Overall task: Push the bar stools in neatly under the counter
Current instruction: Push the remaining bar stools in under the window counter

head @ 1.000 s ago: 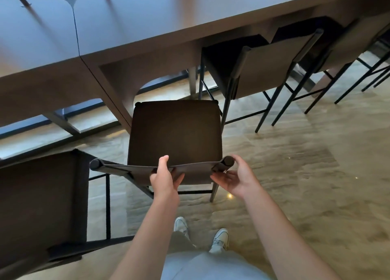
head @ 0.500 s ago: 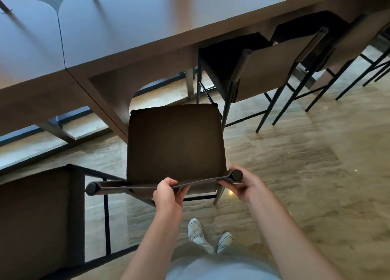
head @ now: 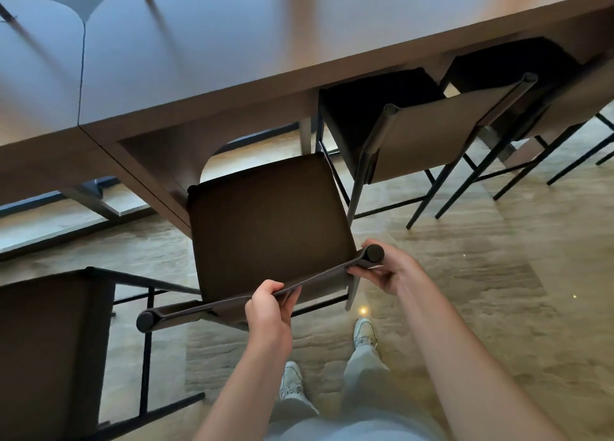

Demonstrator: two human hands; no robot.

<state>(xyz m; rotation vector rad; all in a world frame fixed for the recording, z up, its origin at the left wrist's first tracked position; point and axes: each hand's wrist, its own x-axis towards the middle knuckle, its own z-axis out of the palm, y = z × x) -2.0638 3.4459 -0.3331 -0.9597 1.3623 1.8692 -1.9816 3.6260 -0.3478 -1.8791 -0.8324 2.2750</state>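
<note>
The bar stool (head: 269, 224) stood with its dark seat facing the counter (head: 206, 58), its front edge just at the counter's near edge and most of the seat out from under it. Its backrest (head: 232, 302) ran crosswise, left to right, slanting up toward the right, nearest the person. The left hand (head: 269, 311) gripped the backrest's top edge near its middle, fingers curled over it and thumb behind. The right hand (head: 385, 267) held the backrest's right end, fingers wrapped round the rounded post there.

To the right, a second stool (head: 428, 134) sat with its seat partly under the counter, and a third stool (head: 545, 84) beyond it was mostly shadowed; its seat was hard to make out. At lower left, another stool (head: 50, 351) was cut off by the picture's edge. The held stool's legs were largely hidden beneath its seat. White shoes (head: 363, 332) stood on the tiled floor (head: 481, 257).
</note>
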